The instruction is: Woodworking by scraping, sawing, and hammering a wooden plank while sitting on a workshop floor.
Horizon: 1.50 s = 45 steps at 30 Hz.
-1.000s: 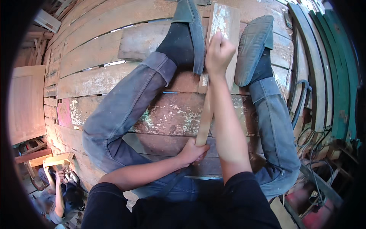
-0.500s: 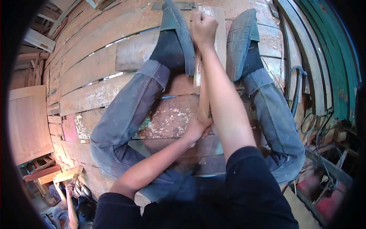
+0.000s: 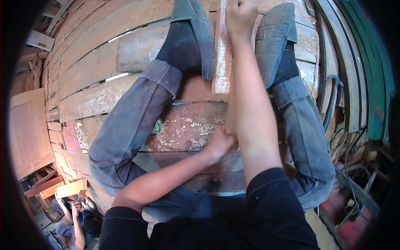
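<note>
Wooden strip [image 3: 231, 119], one, in left hand [image 3: 221, 144], grip clamped; right hand [image 3: 241, 18] fisted, contents unclear; two shoes [image 3: 273, 46].

We see a floor of worn planks [image 3: 89, 93] with bright thin gaps between some of them, a pale wooden panel [image 3: 30, 131] standing at the left edge, green boards [image 3: 373, 79] at the upper right, and warm light brightening the lower left.

left hand [image 3: 221, 143] gripping slat [image 3: 230, 118], right hand [image 3: 241, 21] apparently clenched
</note>
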Available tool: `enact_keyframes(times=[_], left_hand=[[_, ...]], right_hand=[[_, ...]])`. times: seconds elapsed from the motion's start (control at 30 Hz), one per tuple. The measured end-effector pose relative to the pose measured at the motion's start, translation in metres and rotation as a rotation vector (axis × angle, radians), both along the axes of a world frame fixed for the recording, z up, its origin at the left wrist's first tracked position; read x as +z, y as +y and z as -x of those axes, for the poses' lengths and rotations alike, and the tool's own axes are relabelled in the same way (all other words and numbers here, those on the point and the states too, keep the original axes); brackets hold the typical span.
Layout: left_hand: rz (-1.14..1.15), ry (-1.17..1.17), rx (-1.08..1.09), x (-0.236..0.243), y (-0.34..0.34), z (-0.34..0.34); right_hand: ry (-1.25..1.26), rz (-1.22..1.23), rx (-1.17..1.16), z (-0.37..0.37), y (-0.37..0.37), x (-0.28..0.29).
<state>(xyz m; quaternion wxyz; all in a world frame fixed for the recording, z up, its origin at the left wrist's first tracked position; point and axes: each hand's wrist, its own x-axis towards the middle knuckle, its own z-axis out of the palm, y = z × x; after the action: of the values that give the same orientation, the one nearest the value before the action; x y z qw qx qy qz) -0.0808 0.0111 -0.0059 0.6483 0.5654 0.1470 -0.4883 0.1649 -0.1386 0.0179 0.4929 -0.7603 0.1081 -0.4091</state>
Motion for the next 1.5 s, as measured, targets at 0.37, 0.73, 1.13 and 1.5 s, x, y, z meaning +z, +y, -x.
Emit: enact_keyframes(times=[0.37,0.73,1.13,1.5], left_hand=[[0.042,-0.068,0.088,-0.011,0.002,0.012],[-0.054,0.162,0.022,-0.019,0.051,0.134],[0.131,-0.135,0.379,-0.01,-0.042,-0.001],[-0.012,0.075,0.036,-0.019,0.047,0.115]], right_hand=[[-0.147,0.125,-0.027,0.006,0.012,-0.003],[0.079,-0.254,0.14,0.143,0.064,-0.011],[-0.021,-0.021,-0.003,-0.03,0.004,0.002],[0.086,-0.162,0.043,0.132,0.061,-0.008]])
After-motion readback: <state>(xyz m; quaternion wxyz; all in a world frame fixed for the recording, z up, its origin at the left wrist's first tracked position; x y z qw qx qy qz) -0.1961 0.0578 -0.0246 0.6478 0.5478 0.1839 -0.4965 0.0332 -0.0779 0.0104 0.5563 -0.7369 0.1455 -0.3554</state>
